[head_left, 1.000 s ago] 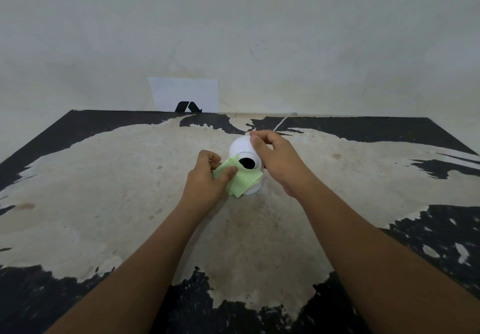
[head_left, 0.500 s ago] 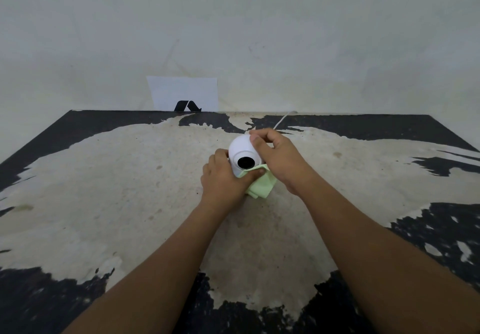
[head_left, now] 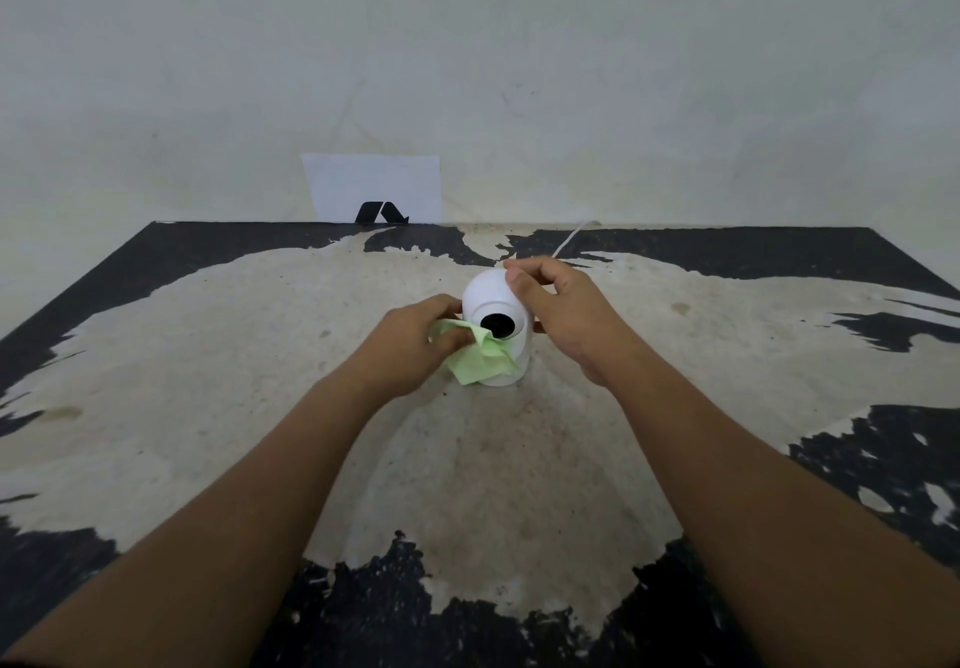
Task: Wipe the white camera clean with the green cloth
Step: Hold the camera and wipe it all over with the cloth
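Right, white camera (head_left: pixel 496 303) stands upright on the tabletop (head_left: pixel 208 355), approx. mid-width and nearer the far edge than the near one, black lens (head_left: pixel 497 325) facing the wearer. Left hand (head_left: pixel 410 342) is closed on the green cloth (head_left: pixel 480 360), thumb & fingers pinching it w/ the crumpled bunch pressed against the camera's lower left front, just below the lens; loose folds hang down over the base. Right hand (head_left: pixel 563 311) grips the camera's rounded head from the right side, thumb on the upper front, fingers curled over the top/back. White cable (head_left: pixel 571 236) runs from behind the camera toward the far edge. White card (head_left: pixel 371 191) w/ a black mark leans on the wall at the far edge, left of centre.
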{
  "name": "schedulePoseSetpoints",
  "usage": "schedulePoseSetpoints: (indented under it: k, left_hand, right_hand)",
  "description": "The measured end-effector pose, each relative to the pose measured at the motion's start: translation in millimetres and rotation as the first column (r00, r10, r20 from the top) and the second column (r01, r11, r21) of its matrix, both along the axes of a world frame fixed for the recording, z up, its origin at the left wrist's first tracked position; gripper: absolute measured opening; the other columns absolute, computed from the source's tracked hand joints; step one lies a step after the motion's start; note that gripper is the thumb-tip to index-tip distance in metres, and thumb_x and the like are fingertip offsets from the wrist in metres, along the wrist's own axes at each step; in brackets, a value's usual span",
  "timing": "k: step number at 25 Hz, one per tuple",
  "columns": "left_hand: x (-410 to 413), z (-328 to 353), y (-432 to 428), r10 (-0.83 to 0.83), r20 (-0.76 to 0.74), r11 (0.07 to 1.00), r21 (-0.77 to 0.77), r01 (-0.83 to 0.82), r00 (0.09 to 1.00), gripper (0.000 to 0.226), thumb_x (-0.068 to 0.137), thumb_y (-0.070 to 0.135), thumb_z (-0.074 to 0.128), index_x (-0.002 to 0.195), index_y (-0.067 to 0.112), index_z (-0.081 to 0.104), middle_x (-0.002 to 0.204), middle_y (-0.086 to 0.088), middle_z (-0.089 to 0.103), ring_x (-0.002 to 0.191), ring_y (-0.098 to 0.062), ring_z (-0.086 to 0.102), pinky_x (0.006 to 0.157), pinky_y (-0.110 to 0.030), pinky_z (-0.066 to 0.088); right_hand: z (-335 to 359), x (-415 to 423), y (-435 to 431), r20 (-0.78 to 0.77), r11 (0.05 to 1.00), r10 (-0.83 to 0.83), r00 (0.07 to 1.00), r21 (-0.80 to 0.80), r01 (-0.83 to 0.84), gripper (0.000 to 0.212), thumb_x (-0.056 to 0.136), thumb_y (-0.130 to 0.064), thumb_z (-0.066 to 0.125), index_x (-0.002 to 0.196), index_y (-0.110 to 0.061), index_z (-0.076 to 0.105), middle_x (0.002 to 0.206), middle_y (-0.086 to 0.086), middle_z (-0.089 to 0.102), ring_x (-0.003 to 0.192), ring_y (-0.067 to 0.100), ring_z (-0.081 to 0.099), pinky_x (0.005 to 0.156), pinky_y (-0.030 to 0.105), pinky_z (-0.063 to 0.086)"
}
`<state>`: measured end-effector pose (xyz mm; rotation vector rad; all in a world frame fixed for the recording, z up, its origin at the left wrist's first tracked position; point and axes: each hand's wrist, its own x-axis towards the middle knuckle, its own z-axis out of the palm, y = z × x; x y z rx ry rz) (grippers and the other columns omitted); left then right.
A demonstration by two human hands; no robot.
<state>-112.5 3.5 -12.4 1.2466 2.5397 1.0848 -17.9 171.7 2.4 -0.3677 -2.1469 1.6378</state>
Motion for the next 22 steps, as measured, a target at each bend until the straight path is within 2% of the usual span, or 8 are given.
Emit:
schedulePoseSetpoints:
  k: [4,7,10,12,14,16,19,22]
  left_hand:
    - [13,-10,8,0.118,0.033,0.986,0.114,-0.121,0.992,0.031,0.079,0.031,0.068,0.106,0.016,0.063,0.102,-0.003,0.068,0.091,-0.02,0.059,0.074,-0.027,0.04]
    - [22,-21,23,0.252,0.069,0.953,0.156,-0.26,0.965,0.048,0.065,0.049,0.074,0.098,0.018,0.057,0.093,0.0,0.062,0.084,-0.018,0.057,0.07,-0.033,0.045]
    - [33,-30,36,0.376,0.042,0.918,0.119,-0.378,0.926,0.068,0.055,0.074,0.062,0.095,0.021,0.046,0.094,0.001,0.054,0.084,-0.019,0.05,0.072,-0.038,0.04]
    - [33,-33,38,0.407,0.028,0.906,0.116,-0.407,0.913,0.069,0.053,0.078,0.059,0.093,0.025,0.04,0.094,0.003,0.05,0.086,-0.018,0.042,0.072,-0.037,0.031]
    - [26,-35,35,0.362,0.046,0.924,0.112,-0.364,0.931,0.065,0.054,0.072,0.065,0.094,0.027,0.042,0.095,0.005,0.051,0.088,-0.018,0.039,0.073,-0.037,0.028]
    - [18,-34,27,0.259,0.062,0.96,0.094,-0.264,0.964,0.062,0.056,0.066,0.07,0.098,0.029,0.044,0.098,0.006,0.055,0.09,-0.018,0.044,0.076,-0.039,0.035]
    - [9,-26,13,0.096,0.125,0.99,0.089,-0.107,0.987,0.051,0.062,0.051,0.076,0.099,0.033,0.046,0.099,0.007,0.06,0.087,-0.014,0.056,0.07,-0.032,0.045]
    - [2,-20,8,0.045,0.188,0.993,0.098,-0.064,0.981,0.046,0.067,0.041,0.078,0.1,0.028,0.05,0.097,0.006,0.062,0.087,-0.015,0.06,0.068,-0.026,0.047]
  right_hand:
    - [-1,-3,3,-0.012,1.0,0.003,1.0,-0.026,-0.003,0.017,0.086,-0.042,0.058,0.095,-0.032,0.068,0.105,-0.014,0.064,0.102,0.015,0.062,0.095,0.049,0.048]
    - [-2,-4,4,-0.012,0.999,0.012,1.0,-0.048,-0.013,0.016,0.086,-0.04,0.06,0.096,-0.031,0.069,0.102,-0.013,0.064,0.101,0.013,0.062,0.093,0.045,0.05]
    - [-2,-3,5,-0.022,1.0,0.014,1.0,-0.023,-0.014,0.016,0.087,-0.041,0.059,0.096,-0.032,0.069,0.101,-0.015,0.065,0.093,-0.002,0.061,0.085,0.028,0.045]
    - [-2,-3,5,-0.016,1.0,0.01,1.0,-0.021,-0.011,0.017,0.087,-0.041,0.059,0.097,-0.031,0.069,0.105,-0.014,0.065,0.096,-0.001,0.06,0.086,0.028,0.045]
    - [-2,-3,4,-0.009,0.999,0.015,1.0,-0.046,-0.015,0.018,0.086,-0.042,0.06,0.096,-0.031,0.069,0.109,-0.014,0.065,0.101,0.007,0.061,0.092,0.039,0.05]
    - [-2,-3,4,-0.014,0.998,0.021,1.0,-0.063,-0.022,0.017,0.086,-0.042,0.061,0.094,-0.031,0.07,0.111,-0.015,0.065,0.104,0.011,0.061,0.094,0.045,0.05]
    - [-2,-3,5,-0.017,0.997,0.027,0.999,-0.07,-0.028,0.015,0.085,-0.043,0.061,0.092,-0.033,0.07,0.11,-0.018,0.065,0.104,0.01,0.061,0.094,0.046,0.051]
    - [-2,-3,5,-0.014,0.996,0.028,1.0,-0.085,-0.029,0.016,0.085,-0.042,0.061,0.093,-0.032,0.07,0.112,-0.019,0.065,0.105,0.009,0.061,0.094,0.045,0.051]
